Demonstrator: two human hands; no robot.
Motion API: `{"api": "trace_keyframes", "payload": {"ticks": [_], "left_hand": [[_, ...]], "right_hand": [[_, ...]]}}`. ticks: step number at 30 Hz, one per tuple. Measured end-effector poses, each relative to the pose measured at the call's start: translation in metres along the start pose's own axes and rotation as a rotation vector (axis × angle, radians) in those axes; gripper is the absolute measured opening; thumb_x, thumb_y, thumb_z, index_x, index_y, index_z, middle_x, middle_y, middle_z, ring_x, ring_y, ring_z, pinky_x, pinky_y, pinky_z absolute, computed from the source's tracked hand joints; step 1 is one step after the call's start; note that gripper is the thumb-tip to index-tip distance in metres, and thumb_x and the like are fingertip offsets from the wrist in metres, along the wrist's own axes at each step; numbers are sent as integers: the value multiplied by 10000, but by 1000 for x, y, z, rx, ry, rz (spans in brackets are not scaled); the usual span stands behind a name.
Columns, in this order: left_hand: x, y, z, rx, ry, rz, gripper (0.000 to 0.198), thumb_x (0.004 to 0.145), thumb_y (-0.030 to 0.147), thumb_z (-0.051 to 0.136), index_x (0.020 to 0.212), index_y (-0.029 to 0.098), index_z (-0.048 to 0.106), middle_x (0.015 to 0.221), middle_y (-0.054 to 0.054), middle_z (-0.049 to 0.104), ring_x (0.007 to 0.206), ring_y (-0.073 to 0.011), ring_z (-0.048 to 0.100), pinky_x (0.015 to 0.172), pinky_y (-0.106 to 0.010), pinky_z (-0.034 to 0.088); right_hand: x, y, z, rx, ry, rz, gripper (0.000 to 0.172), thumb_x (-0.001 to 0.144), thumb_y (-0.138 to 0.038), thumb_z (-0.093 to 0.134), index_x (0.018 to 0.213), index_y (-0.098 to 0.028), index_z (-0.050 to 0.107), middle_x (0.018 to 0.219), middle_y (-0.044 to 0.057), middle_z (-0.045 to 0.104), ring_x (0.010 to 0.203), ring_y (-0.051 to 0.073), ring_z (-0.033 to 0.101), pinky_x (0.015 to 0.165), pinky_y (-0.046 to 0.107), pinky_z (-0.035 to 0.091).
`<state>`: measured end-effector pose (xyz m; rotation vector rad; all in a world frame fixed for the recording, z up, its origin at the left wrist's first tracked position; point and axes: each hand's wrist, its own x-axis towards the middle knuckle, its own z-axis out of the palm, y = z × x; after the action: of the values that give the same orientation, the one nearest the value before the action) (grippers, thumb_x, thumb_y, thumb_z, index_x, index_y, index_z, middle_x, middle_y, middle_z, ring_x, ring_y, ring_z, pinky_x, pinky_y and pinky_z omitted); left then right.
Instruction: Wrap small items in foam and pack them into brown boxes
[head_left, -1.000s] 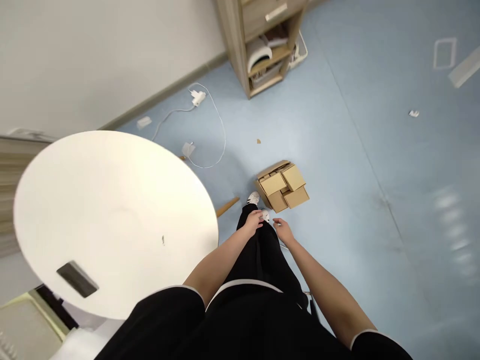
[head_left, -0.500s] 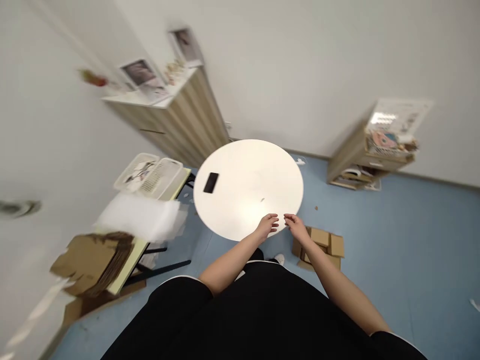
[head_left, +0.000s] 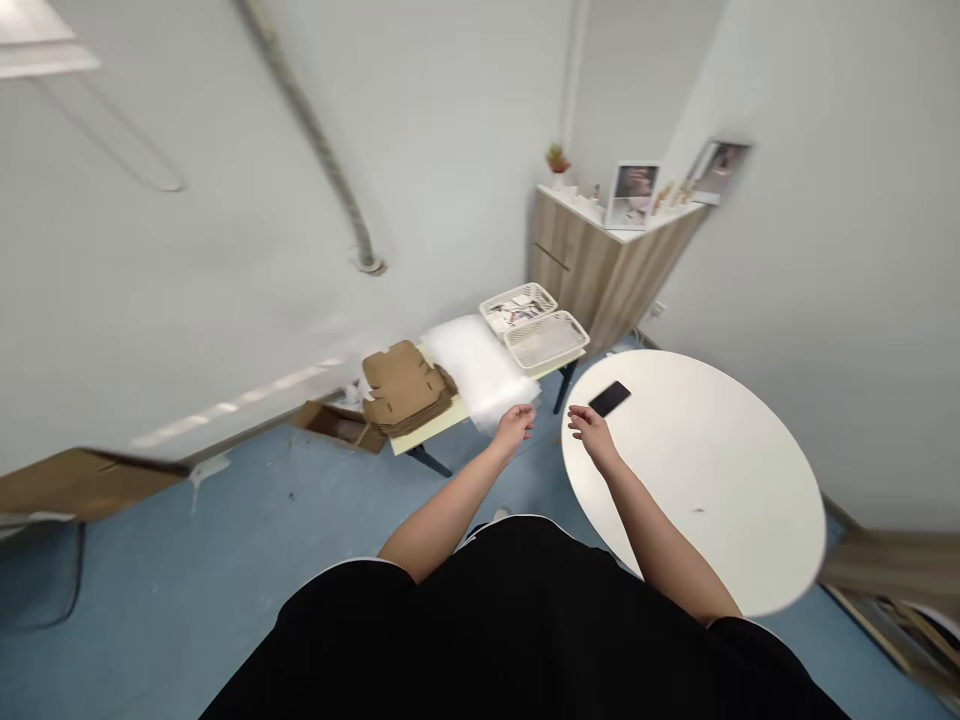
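Note:
My left hand (head_left: 514, 428) is held in the air, its loosely bent fingers apart and nothing in them. From this view it overlaps the edge of a stack of white, translucent sheets (head_left: 480, 362) on a narrow pale-yellow table (head_left: 431, 428). Over the left edge of a round white table (head_left: 720, 440) hovers my right hand (head_left: 591, 434), also without anything in it, fingers slightly bent and apart. A black phone (head_left: 610, 398) lies on the round table just beyond the right hand. Flattened brown cardboard boxes (head_left: 405, 385) are stacked at the narrow table's near end.
Two white plastic baskets (head_left: 546, 342) stand at the narrow table's far end; small items lie in one. Behind them is a wood-grain cabinet (head_left: 585, 255) with picture frames and a plant. An open cardboard box (head_left: 341, 425) sits on the blue floor by the wall.
The view has swung left, so the narrow table now lies ahead and the round table has shifted right. Both hands stay raised, apart and without anything in them.

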<state>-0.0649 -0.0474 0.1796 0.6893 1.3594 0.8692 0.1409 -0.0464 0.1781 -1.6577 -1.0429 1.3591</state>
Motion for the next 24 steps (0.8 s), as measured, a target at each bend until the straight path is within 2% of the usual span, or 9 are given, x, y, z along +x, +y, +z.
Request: {"api": "trace_keyframes", "payload": {"ticks": [3, 5, 7, 10, 13, 17, 21, 24], "left_hand": [[13, 13, -70, -52, 87, 11, 255, 862, 333, 730, 1090, 229, 681, 1205, -97, 694, 924, -178, 673, 709, -260, 518], [20, 17, -106, -85, 136, 1, 259, 869, 332, 715, 1101, 224, 675, 1223, -103, 687, 920, -176, 672, 697, -255, 513], [30, 18, -133, -127, 182, -16, 265, 868, 324, 704, 1109, 217, 669, 1231, -108, 682, 903, -169, 670, 694, -255, 513], [52, 20, -160, -185, 240, -35, 280, 853, 331, 710, 1103, 214, 665, 1216, -106, 682, 879, -162, 668, 697, -259, 515], [81, 28, -176, -197, 272, -53, 292, 839, 350, 723, 1091, 215, 663, 1188, -100, 689, 869, -157, 665, 692, -252, 507], [129, 47, -182, -170, 280, -69, 306, 852, 372, 716, 1111, 218, 660, 1239, -109, 679, 906, -161, 664, 712, -246, 511], [177, 68, -178, -137, 282, -112, 310, 876, 397, 702, 1130, 224, 659, 1269, -119, 673, 957, -178, 669, 739, -253, 521], [208, 78, -173, -121, 281, -159, 304, 878, 390, 707, 1131, 227, 665, 1282, -120, 668, 971, -188, 669, 758, -268, 525]], "right_hand": [[35, -16, 70, -60, -105, -19, 437, 747, -454, 660, 1118, -232, 720, 1180, 99, 740, 950, 252, 717, 767, 371, 558], [56, -22, 106, -95, -170, -32, 442, 759, -466, 662, 1130, -232, 722, 1190, 99, 738, 959, 245, 718, 760, 353, 553], [76, -25, 133, -136, -216, -20, 442, 777, -476, 655, 1141, -233, 718, 1185, 93, 735, 962, 233, 718, 755, 335, 548], [109, -27, 158, -195, -238, 23, 425, 803, -466, 630, 1148, -231, 710, 1171, 85, 729, 965, 225, 715, 756, 326, 541], [150, -28, 166, -260, -210, 38, 415, 836, -424, 582, 1173, -214, 701, 1187, 95, 725, 983, 232, 705, 799, 349, 543], [224, -32, 162, -445, -136, 4, 430, 883, -338, 504, 1239, -180, 686, 1261, 119, 711, 1086, 253, 676, 940, 380, 519], [308, -38, 160, -798, -91, -41, 458, 928, -262, 487, 1351, -164, 632, 1403, 159, 635, 1262, 285, 595, 1044, 383, 450], [363, -37, 166, -1090, -162, 32, 471, 940, -252, 530, 1398, -158, 586, 1425, 193, 598, 1317, 325, 546, 1069, 428, 404]]}}
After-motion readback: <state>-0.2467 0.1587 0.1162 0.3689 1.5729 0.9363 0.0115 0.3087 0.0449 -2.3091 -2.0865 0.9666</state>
